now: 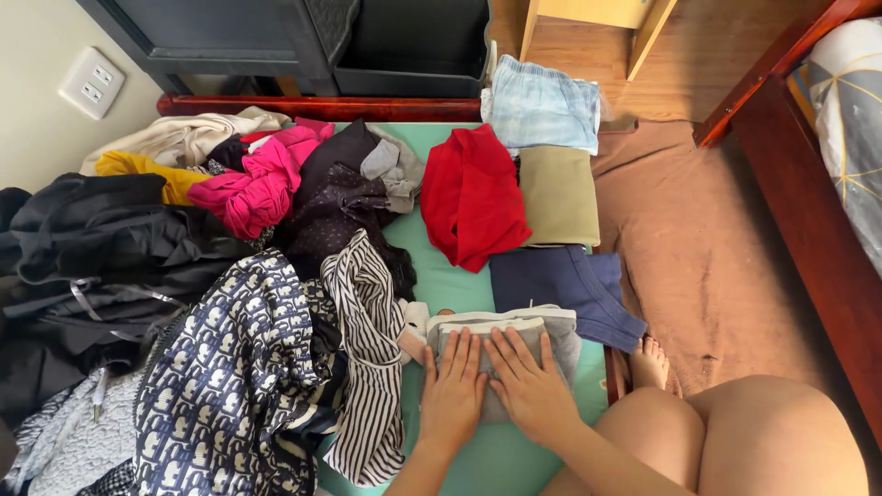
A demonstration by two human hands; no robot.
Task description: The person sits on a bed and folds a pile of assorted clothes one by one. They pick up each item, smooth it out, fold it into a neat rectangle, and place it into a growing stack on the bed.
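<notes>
My left hand (452,390) and my right hand (530,386) lie flat, side by side, pressing on a folded grey garment (560,335) on the green bed sheet (441,280). Fingers of both hands are spread and point away from me. Just beyond the grey garment lies a folded navy piece (560,280). Farther up the same row sit a folded olive piece (559,195) and a folded light blue piece (540,106). A red garment (473,195) lies beside the olive one.
A heap of unfolded clothes fills the left: a striped piece (367,331), a navy patterned one (234,367), black jackets (92,248), pink (262,179) and yellow (138,167) items. A brown rug (707,239) and a wooden bed frame (799,193) lie right. My bare legs (735,441) are bottom right.
</notes>
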